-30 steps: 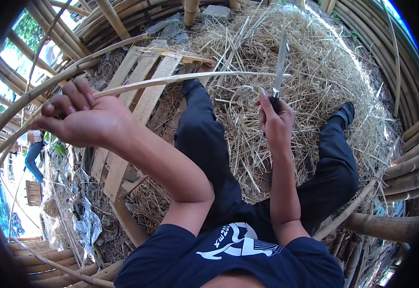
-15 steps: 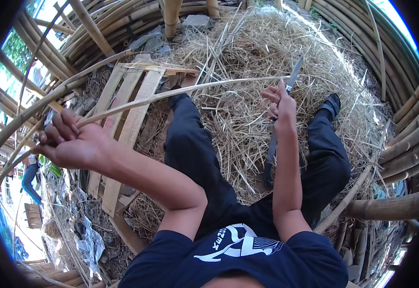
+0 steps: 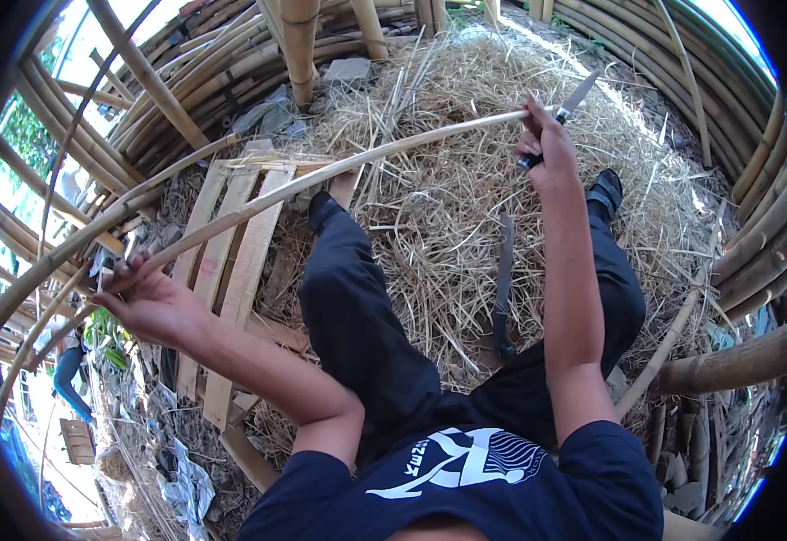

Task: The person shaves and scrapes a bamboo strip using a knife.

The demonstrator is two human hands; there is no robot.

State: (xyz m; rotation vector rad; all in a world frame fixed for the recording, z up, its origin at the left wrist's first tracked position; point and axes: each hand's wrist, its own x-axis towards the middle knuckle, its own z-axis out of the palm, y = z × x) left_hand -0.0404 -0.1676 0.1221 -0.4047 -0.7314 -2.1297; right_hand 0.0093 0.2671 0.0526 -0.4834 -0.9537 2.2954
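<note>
A long, thin bamboo strip [image 3: 339, 166] bows slightly upward between my hands. Its near end is in the curled fingers of my left hand [image 3: 155, 296], at the left beside the bamboo poles. My right hand [image 3: 554, 151], over the straw, is closed on a knife [image 3: 581, 92]. The blade points up and right, and the dark handle shows below the fingers. The far end of the strip meets my right fingertips; whether they pinch it is unclear. Between my legs, a long dark blade with a black handle [image 3: 503, 279] lies on the straw.
Dry straw and shavings [image 3: 439, 234] cover the ground. A slatted wooden pallet [image 3: 254, 243] lies left of my legs. Bamboo poles stand and stack around the space, including an upright post [image 3: 299, 50]. Another person's leg [image 3: 71, 388] shows at far left.
My right hand with the knife has moved up and right, and the blade tilts further right. My left hand is lower in view with the strip. The head view has shifted slightly.
</note>
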